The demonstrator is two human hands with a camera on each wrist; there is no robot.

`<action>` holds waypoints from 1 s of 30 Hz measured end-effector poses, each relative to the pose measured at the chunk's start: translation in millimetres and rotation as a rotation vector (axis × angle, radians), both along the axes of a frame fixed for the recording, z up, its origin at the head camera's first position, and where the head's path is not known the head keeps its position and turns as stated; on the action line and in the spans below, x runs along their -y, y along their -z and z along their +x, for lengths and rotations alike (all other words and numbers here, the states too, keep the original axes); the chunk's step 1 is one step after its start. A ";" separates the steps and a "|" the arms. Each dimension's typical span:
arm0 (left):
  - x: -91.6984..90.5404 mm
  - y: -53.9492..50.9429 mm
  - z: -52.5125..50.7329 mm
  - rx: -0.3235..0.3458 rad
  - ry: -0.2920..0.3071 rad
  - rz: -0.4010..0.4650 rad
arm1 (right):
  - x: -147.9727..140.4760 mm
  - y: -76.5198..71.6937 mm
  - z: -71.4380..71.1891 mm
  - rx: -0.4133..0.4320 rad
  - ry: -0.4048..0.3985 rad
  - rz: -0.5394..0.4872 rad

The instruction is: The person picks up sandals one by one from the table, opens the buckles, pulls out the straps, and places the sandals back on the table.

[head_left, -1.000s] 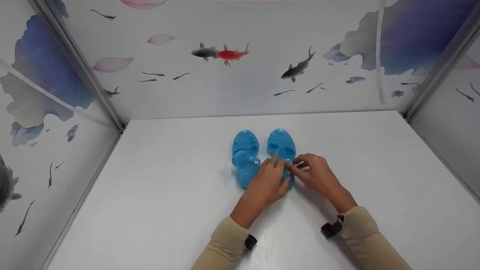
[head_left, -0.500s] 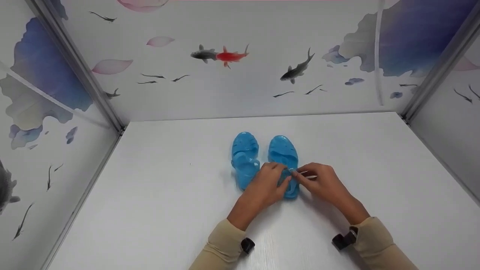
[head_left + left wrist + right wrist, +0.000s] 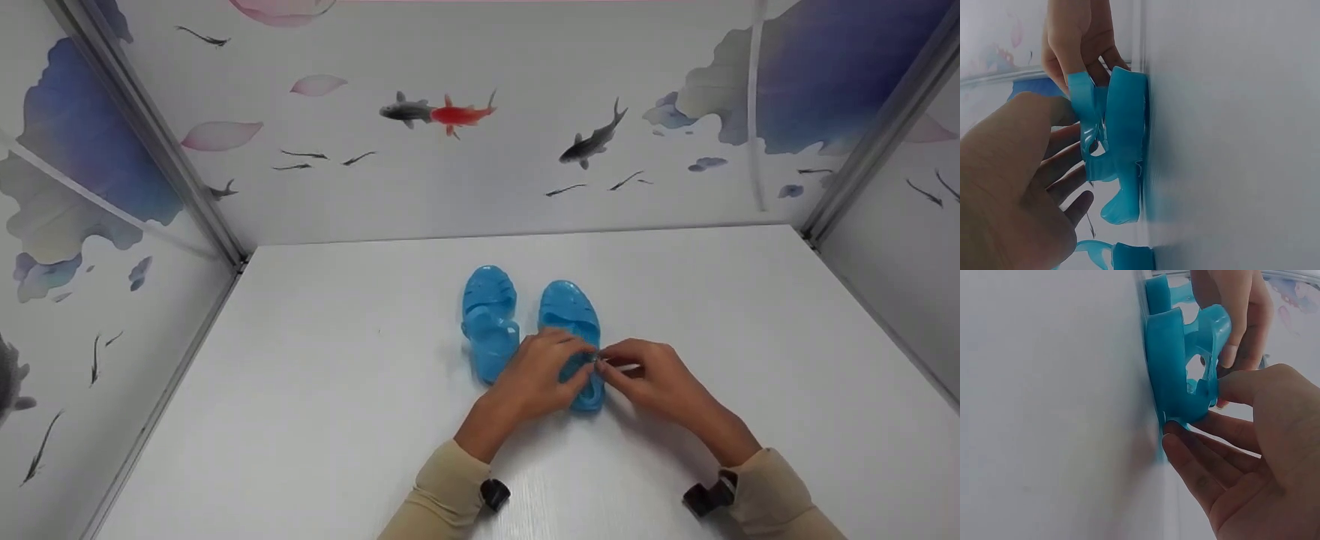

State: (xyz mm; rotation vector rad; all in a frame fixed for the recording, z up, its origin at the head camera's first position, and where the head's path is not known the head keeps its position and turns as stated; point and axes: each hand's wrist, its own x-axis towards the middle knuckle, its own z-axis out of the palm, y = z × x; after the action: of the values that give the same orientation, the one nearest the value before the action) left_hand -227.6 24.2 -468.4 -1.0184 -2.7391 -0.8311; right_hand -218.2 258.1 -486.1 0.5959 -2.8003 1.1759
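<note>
Two blue translucent jelly sandals stand side by side on the white table [image 3: 337,420], toes pointing away. My left hand [image 3: 534,379] reaches over the right sandal [image 3: 568,301], thumb and fingers at its ankle strap [image 3: 1088,126]. From the outer side my right hand [image 3: 664,379] pinches the same strap near a small shiny buckle [image 3: 595,358]. In the right wrist view the right thumb lies against the strap, with other fingers by the sandal's side. The left sandal [image 3: 489,298] stands untouched beside my left hand. Fingers partly hide the buckle.
A white back wall [image 3: 465,187] with painted fish and petals rises behind the table. Similar side panels [image 3: 90,247] with metal corner posts flank it. Each wrist bears a small black device [image 3: 495,495] at the beige sleeve cuff.
The right sandal has slid a little toward me and slightly right, both hands staying at its strap. My right hand moved back and right with it. The left sandal has stayed nearly still.
</note>
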 end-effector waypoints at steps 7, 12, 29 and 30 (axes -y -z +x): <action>-2.7 -0.6 0.8 0.014 0.005 -0.036 | -6.6 -0.9 8.1 -0.002 -0.039 0.007; -2.2 0.2 3.5 0.099 0.070 -0.031 | -11.9 -0.1 14.6 0.021 -0.080 0.004; 3.0 4.2 2.6 0.240 0.099 0.039 | -22.9 -2.6 16.3 0.105 -0.135 -0.007; 2.9 4.4 2.6 0.244 0.100 0.039 | -22.8 -3.2 16.5 0.111 -0.131 -0.006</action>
State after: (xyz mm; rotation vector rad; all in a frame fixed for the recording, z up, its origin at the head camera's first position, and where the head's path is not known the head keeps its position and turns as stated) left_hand -225.0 21.2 -472.8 -1.1232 -2.8748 -1.0879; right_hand -201.7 280.9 -482.9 0.7461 -2.8872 1.2777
